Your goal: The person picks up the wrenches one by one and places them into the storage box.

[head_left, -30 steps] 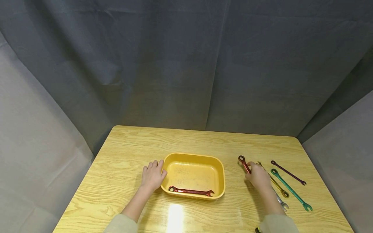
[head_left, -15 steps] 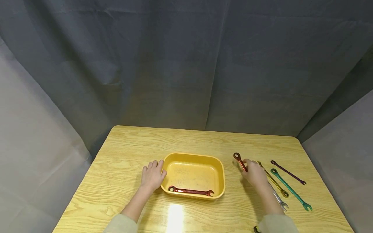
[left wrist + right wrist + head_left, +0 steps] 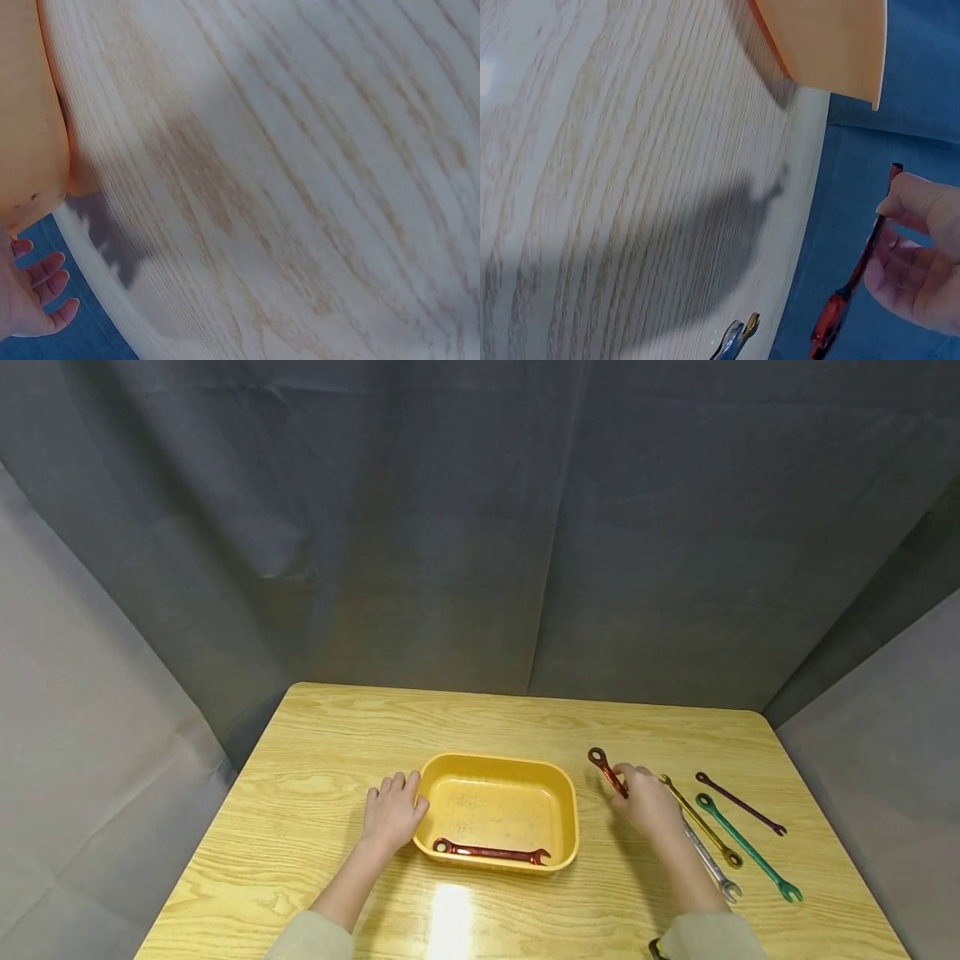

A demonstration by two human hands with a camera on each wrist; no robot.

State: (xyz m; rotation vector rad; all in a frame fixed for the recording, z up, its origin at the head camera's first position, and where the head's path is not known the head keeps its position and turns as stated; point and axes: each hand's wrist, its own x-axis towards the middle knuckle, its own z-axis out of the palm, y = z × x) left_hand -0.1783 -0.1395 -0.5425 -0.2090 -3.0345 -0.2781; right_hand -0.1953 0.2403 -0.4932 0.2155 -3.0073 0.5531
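My right hand [image 3: 651, 802] pinches a red wrench [image 3: 604, 770] and holds it just above the table, to the right of the yellow tray [image 3: 570, 810]. The right wrist view shows the same red wrench [image 3: 855, 285] between thumb and fingers. Another red wrench [image 3: 489, 852] lies along the near side inside the tray. My left hand [image 3: 392, 814] rests against the tray's left wall with fingers relaxed; in the left wrist view its fingertips [image 3: 46, 289] show at the lower left beside the tray wall [image 3: 26, 127].
On the wooden table [image 3: 322, 752], right of my right hand, lie a silver wrench [image 3: 708, 862], a gold wrench [image 3: 701, 823], a green wrench [image 3: 746, 847] and a thin purple wrench [image 3: 738, 803]. Grey cloth hangs behind and beside the table.
My right hand has lifted the red wrench off the table and carried it left toward the tray. The left hand has not moved.
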